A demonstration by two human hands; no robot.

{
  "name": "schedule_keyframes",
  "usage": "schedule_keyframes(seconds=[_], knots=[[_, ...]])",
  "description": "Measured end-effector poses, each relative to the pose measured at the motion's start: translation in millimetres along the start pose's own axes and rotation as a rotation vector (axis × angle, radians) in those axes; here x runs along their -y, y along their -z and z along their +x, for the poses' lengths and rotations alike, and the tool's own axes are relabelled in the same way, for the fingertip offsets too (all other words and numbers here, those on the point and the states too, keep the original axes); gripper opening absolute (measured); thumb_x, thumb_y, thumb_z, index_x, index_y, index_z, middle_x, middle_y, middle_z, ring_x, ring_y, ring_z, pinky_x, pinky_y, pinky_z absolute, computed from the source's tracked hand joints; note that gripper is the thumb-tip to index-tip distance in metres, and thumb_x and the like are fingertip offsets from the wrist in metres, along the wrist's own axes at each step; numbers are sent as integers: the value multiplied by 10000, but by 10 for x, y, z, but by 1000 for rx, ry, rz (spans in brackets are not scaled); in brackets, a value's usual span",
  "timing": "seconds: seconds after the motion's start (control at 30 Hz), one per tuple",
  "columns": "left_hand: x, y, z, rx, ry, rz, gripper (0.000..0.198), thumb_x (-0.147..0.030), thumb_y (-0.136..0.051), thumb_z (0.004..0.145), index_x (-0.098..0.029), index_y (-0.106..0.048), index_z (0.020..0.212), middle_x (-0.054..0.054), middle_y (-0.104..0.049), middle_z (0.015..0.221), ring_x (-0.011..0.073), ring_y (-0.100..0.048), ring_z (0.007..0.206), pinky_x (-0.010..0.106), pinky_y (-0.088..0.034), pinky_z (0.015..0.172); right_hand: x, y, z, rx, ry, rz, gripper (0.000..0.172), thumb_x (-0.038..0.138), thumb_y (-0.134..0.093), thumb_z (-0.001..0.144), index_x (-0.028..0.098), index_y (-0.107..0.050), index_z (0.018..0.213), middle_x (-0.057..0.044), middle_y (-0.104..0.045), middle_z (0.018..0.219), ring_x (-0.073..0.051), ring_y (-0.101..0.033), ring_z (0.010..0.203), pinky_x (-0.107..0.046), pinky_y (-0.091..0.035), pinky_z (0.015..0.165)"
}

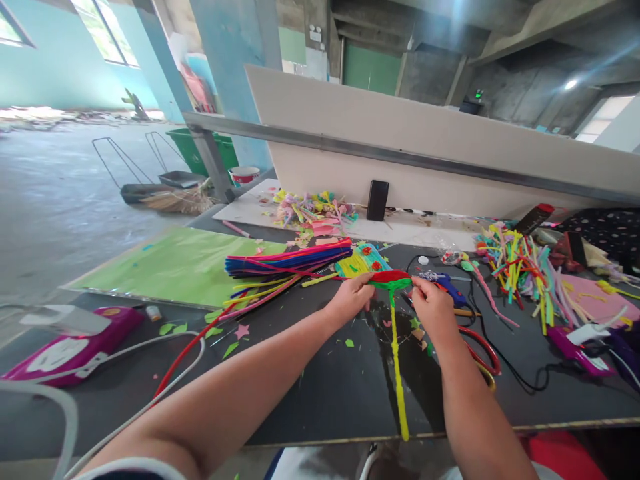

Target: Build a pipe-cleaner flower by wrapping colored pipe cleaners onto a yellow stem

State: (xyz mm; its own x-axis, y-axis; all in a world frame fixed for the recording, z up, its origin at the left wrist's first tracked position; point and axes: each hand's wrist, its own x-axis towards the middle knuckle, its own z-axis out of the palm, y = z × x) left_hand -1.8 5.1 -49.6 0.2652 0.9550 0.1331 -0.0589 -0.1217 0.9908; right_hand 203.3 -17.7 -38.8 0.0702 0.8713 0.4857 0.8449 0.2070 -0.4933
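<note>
Both my hands meet over the dark worktable [320, 393]. My left hand [350, 299] pinches the left end of a small red-and-green pipe-cleaner piece [391, 279]. My right hand [434, 308] pinches its right end, fingers closed. A long yellow pipe-cleaner stem [399, 373] hangs down from the piece toward the table's front edge. Just beyond the hands lie a yellow fuzzy craft piece [356, 261] and a blue glue gun [447, 287].
A bundle of coloured pipe cleaners [285, 261] lies left of the hands beside a green sheet [170, 267]. More cut pipe cleaners [520, 267] are piled at right. Red-handled scissors [483, 353] lie by my right wrist. A pink device [70, 347] sits at far left, a black phone [377, 200] stands at the back.
</note>
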Motion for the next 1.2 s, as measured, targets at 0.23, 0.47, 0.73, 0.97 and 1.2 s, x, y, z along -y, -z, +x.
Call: schedule_keyframes(seconds=[0.23, 0.47, 0.73, 0.97, 1.2], knots=[[9, -13, 29, 81, 67, -218, 387, -485, -614, 793, -123, -665, 921, 52, -656, 678, 121, -565, 439, 218, -358, 428, 112, -27, -41, 103, 65, -11, 336, 257, -469, 824, 220, -701, 1065, -54, -750, 809, -205, -691, 730, -288, -496, 713], [57, -1, 47, 98, 37, -140, 398, -464, -634, 778, -125, -697, 976, 34, -661, 709, 52, -452, 351, 197, -321, 361, 119, -19, -47, 140, 92, -36, 345, 233, -460, 832, 225, -705, 1074, -52, -751, 818, -201, -689, 730, -280, -489, 717], [91, 18, 76, 87, 27, -102, 386, -450, -610, 794, -127, -707, 982, 47, -665, 741, 30, -354, 351, 189, -251, 328, 139, -19, -58, 128, 110, -68, 350, 204, -449, 832, 222, -700, 1075, -59, -748, 891, -207, -687, 794, -285, -486, 741], [73, 40, 88, 97, 34, -109, 421, -462, -624, 781, -105, -708, 988, 59, -658, 744, 24, -348, 357, 186, -225, 327, 105, -25, -55, 154, 104, 9, 356, 212, -434, 841, 201, -698, 1079, -73, -746, 872, -207, -686, 772, -300, -497, 739], [33, 53, 104, 51, 48, -194, 467, -484, -678, 732, -67, -703, 938, 38, -595, 665, 31, -353, 415, 169, -255, 338, 17, 12, 7, 280, -152, 511, 389, 407, -486, 865, 198, -625, 1163, -58, -721, 807, -175, -658, 608, -301, -513, 617]])
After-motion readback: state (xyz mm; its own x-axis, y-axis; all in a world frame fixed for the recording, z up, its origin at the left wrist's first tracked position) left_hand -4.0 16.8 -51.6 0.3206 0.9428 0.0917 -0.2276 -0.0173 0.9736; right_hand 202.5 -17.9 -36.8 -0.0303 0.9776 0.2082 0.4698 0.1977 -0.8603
